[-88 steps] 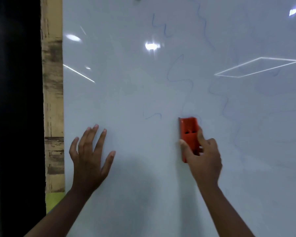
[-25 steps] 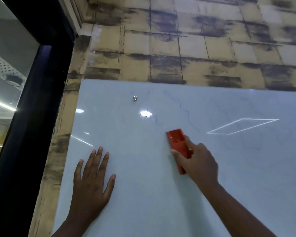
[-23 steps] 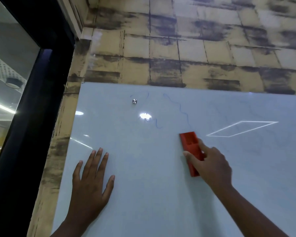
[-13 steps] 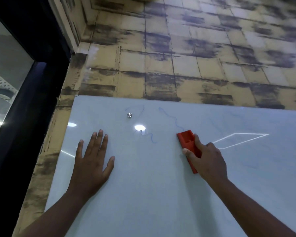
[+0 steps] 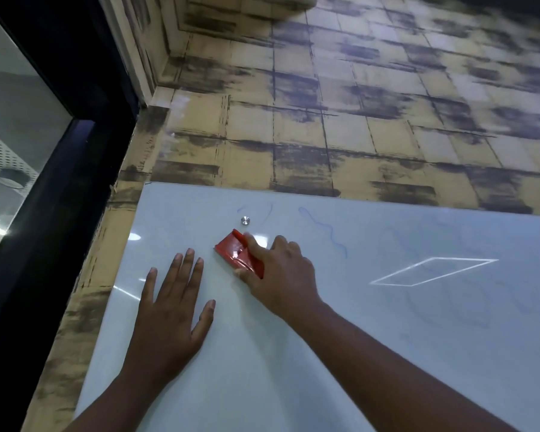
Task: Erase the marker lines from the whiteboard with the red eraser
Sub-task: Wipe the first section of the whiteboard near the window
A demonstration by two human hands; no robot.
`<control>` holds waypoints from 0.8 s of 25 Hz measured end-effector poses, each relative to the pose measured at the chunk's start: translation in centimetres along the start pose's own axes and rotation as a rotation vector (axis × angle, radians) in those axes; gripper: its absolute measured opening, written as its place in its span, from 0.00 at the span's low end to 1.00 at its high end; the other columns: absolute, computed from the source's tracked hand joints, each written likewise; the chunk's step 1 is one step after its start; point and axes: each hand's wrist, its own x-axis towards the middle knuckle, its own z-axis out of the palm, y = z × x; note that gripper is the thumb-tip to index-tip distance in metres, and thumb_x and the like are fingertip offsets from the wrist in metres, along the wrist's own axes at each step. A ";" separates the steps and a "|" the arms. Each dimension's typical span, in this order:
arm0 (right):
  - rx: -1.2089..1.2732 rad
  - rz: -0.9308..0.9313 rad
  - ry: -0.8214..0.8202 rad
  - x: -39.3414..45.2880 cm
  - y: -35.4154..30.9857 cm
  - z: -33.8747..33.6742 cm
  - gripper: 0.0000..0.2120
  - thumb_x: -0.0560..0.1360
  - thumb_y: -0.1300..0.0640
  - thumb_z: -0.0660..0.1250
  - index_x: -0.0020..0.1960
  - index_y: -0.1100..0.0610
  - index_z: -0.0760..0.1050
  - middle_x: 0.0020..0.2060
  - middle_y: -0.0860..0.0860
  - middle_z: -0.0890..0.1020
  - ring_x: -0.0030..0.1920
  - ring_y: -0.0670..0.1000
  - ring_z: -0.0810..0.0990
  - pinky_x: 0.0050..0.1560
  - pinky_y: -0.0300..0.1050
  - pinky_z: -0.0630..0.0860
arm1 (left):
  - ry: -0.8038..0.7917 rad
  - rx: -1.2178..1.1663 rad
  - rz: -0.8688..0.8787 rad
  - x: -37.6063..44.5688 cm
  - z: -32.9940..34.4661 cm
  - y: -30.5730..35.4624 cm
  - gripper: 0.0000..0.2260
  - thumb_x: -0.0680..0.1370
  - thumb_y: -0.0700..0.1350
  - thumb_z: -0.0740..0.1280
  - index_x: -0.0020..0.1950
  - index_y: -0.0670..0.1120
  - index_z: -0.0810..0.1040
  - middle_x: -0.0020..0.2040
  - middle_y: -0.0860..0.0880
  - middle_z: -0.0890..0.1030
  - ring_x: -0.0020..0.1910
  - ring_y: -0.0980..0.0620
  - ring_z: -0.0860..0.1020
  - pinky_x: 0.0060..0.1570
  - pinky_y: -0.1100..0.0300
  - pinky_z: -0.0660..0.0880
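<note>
Board: The whiteboard (image 5: 340, 353) hangs on a wall of brown and yellow tiles (image 5: 356, 135).
Right hand: My right hand (image 5: 281, 275) grips the red eraser (image 5: 236, 252), thumb on one side and fingers curled over the other.
Left hand: My left hand (image 5: 172, 310) lies flat on the board with the fingers straight and spread. It holds nothing.
Eraser: It is pressed on the board near the top left corner, tilted, just under a small silver stud (image 5: 245, 220).
Lines left: A short blue mark (image 5: 269, 213) sits just above the eraser. A wavy blue line (image 5: 328, 233) runs to the right of it. Fainter lines further right are hard to see.
Step now: I think I am wiping the top corner.
How to do it well: I should keep the eraser flat, push firmly, slide around the stud and go over each line fully.
Watch out: The stud could catch the eraser edge.
</note>
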 end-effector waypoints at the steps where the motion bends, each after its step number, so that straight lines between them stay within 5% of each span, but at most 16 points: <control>1: -0.025 0.012 -0.006 0.3 1.1 -0.7 0.34 0.79 0.32 0.59 0.81 0.38 0.53 0.58 0.54 0.72 0.61 0.57 0.71 0.56 0.54 0.76 | 0.003 -0.004 0.006 0.0 0.0 0.1 0.33 0.87 0.62 0.45 0.86 0.44 0.59 0.87 0.45 0.58 0.85 0.44 0.59 0.82 0.35 0.55; 9: 0.045 0.257 0.052 4.3 4.9 -2.9 0.32 0.80 0.36 0.62 0.81 0.39 0.58 0.59 0.54 0.73 0.63 0.57 0.71 0.56 0.51 0.73 | -0.001 0.007 -0.007 -0.2 -0.1 0.3 0.33 0.87 0.62 0.45 0.87 0.45 0.57 0.87 0.46 0.57 0.86 0.45 0.58 0.82 0.35 0.56; 14: -0.046 0.103 0.003 7.1 3.0 -3.0 0.30 0.81 0.39 0.61 0.81 0.41 0.57 0.63 0.54 0.73 0.65 0.58 0.69 0.59 0.54 0.70 | 0.013 0.007 -0.014 -0.3 0.4 0.2 0.33 0.85 0.62 0.50 0.87 0.46 0.58 0.87 0.46 0.58 0.86 0.45 0.57 0.84 0.39 0.49; 20: -0.221 -0.178 0.047 10.6 0.8 -3.2 0.28 0.84 0.47 0.60 0.82 0.41 0.56 0.69 0.55 0.72 0.67 0.60 0.69 0.64 0.56 0.67 | 0.010 0.021 -0.013 -0.2 0.2 0.3 0.33 0.86 0.62 0.48 0.86 0.45 0.60 0.86 0.46 0.60 0.85 0.44 0.59 0.83 0.37 0.52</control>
